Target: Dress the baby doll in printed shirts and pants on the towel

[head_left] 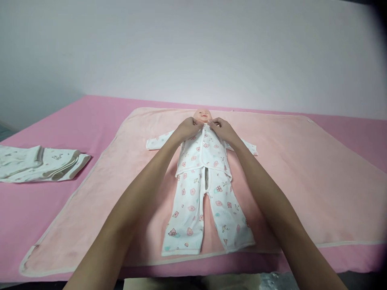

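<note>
A baby doll (203, 115) lies on its back on a peach blanket (302, 173), dressed in a white top (203, 155) and white trousers (193, 213) printed with pink figures. My left hand (189, 128) pinches the left side of the top's collar just under the doll's chin. My right hand (222, 129) pinches the right side of the collar. The two hands nearly touch at the neckline. Both forearms reach over the doll's legs.
The blanket is spread on a pink bed sheet (60, 125). A folded white garment (39, 163) with beige trim lies on the sheet at the left. A pale wall stands behind the bed. The bed's near edge runs along the bottom.
</note>
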Available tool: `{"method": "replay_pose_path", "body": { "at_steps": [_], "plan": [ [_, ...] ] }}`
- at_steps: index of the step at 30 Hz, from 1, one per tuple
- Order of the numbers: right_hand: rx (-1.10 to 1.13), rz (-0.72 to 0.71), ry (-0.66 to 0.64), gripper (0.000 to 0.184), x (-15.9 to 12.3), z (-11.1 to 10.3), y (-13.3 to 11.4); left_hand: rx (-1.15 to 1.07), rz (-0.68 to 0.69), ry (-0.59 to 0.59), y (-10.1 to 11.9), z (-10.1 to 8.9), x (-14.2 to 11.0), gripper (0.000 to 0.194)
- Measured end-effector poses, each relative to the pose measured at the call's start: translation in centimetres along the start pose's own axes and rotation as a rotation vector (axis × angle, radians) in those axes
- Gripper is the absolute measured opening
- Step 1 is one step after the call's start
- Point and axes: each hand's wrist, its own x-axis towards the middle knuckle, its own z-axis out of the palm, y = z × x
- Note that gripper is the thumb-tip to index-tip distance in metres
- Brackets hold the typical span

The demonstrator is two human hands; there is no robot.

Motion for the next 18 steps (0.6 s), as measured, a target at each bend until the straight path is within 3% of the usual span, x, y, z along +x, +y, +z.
{"method": "replay_pose_path", "body": {
  "at_steps": [4, 14, 18],
  "plan": [
    [-0.03, 0.092, 0.047, 0.028, 1.6, 0.8, -0.3, -0.024, -0.035, 0.081, -0.2, 0.9, 1.6, 0.044],
    [0.061, 0.149, -0.06, 0.03, 2.1, 0.3, 0.5, -0.038, -0.013, -0.013, -2.1, 0.1, 2.8, 0.024],
    [0.002, 0.13, -0.067, 0.033, 2.3, 0.2, 0.8, 0.011, 0.014, -0.011, -2.1, 0.0, 2.8, 0.031]
  ]
}}
